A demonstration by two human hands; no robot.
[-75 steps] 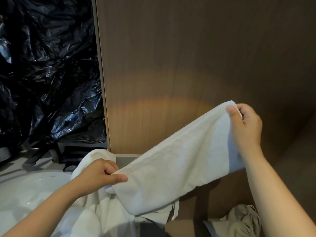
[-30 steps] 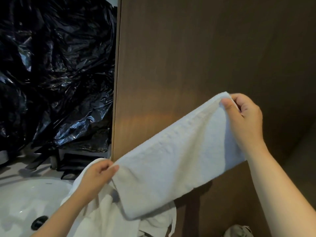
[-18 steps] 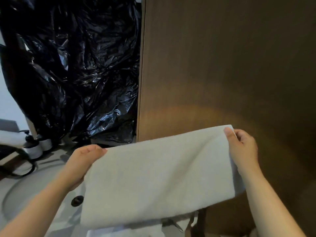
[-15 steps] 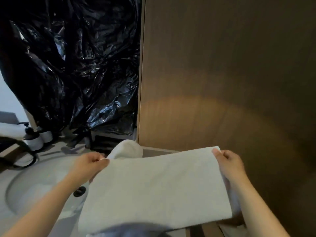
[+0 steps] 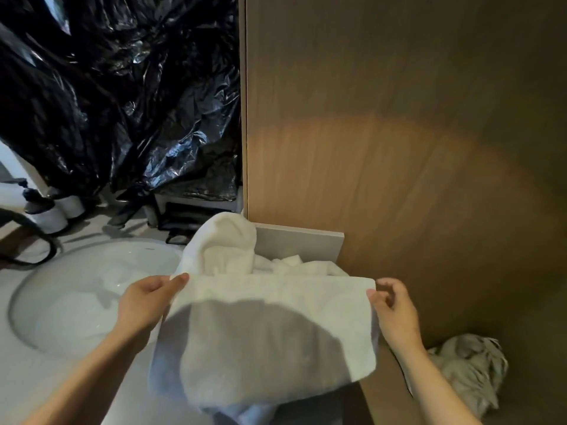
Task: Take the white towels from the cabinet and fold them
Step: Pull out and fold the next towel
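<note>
white towel (image 5: 270, 332): soft terry rectangle, held spread flat above a crumpled white towel heap (image 5: 227, 246), beside a round glossy sink basin (image 5: 76, 289). left hand (image 5: 144, 305) pinches its left corner, thumb on top; right hand (image 5: 395, 311) pinches the right corner, fingers curled. behind: wood-grain panel (image 5: 399, 133), crinkled black plastic sheeting (image 5: 122, 102).

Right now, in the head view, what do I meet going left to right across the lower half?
Sink basin → left hand → white towel → right hand → crumpled grey cloth.
</note>
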